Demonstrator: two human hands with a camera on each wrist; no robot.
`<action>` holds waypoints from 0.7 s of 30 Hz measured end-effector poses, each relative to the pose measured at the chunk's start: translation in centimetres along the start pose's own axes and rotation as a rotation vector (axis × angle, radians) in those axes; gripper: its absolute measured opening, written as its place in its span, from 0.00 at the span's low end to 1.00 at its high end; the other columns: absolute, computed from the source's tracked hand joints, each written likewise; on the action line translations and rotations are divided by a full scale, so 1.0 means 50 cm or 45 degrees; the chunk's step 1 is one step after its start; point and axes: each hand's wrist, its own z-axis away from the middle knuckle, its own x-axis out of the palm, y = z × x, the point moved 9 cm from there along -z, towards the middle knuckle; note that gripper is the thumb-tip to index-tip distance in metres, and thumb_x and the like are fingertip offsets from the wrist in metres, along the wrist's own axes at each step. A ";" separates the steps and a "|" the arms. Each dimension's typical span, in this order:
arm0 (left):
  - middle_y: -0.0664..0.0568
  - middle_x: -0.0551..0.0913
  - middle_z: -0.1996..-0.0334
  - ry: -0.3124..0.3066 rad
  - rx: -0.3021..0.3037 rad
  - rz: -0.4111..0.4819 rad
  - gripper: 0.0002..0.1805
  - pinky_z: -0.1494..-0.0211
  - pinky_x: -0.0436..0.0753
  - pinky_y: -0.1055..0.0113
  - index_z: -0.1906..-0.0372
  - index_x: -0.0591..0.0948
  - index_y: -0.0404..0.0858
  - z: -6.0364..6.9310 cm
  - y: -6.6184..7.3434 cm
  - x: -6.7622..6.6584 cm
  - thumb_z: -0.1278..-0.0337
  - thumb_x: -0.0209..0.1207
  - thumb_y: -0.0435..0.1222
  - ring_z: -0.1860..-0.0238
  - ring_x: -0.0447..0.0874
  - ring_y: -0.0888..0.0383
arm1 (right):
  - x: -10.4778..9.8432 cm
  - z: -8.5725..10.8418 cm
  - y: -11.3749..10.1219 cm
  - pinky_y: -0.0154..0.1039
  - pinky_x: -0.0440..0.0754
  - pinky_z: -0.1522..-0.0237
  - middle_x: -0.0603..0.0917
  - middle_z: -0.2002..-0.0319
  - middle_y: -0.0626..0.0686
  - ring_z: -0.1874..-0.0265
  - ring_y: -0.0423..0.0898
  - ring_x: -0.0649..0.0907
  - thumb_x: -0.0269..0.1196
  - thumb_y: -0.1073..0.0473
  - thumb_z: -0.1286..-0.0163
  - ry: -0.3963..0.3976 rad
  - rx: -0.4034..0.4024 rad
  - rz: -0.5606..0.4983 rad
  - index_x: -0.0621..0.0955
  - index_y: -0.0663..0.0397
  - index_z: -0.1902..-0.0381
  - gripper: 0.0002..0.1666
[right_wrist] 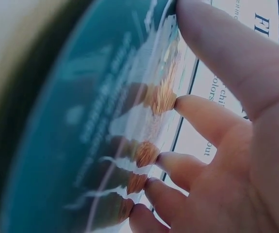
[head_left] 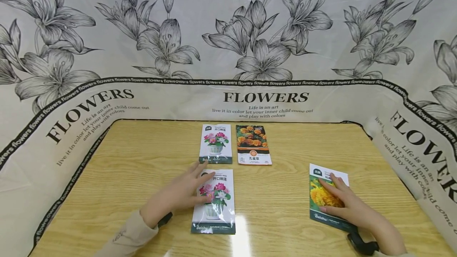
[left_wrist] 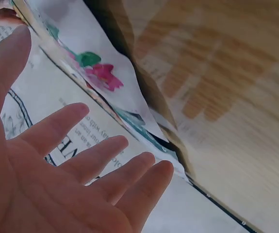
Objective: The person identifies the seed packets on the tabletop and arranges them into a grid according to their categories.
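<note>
My left hand (head_left: 178, 194) reaches over the left edge of a seed packet (head_left: 217, 226) picturing pink and white flowers in a pot. Its fingers are extended and spread; in the left wrist view that hand (left_wrist: 71, 179) holds nothing, and whether it touches the packet I cannot tell. On the right, my right hand (head_left: 351, 207) lies over a seed packet (head_left: 315, 205) showing yellow flowers, which sits slightly turned. In the right wrist view the fingertips of the right hand (right_wrist: 226, 160) touch the glossy face of this packet (right_wrist: 81, 116), fingers spread and not wrapped round it.
Behind the left hand lies another pink-and-white flower packet (head_left: 216, 146). Beside it is a packet with orange flowers (head_left: 253, 146). All rest on a wood-grain table (head_left: 275, 193), with a white flower-printed cloth (head_left: 185, 104) standing along the back and sides.
</note>
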 end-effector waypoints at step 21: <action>0.41 0.49 0.21 -0.120 -0.041 -0.023 0.53 0.34 0.68 0.38 0.23 0.62 0.48 0.014 0.012 0.057 0.53 0.61 0.69 0.24 0.43 0.34 | 0.016 -0.009 -0.028 0.83 0.49 0.46 0.47 0.26 0.75 0.30 0.80 0.45 0.71 0.50 0.38 -0.019 0.002 0.041 0.64 0.51 0.24 0.48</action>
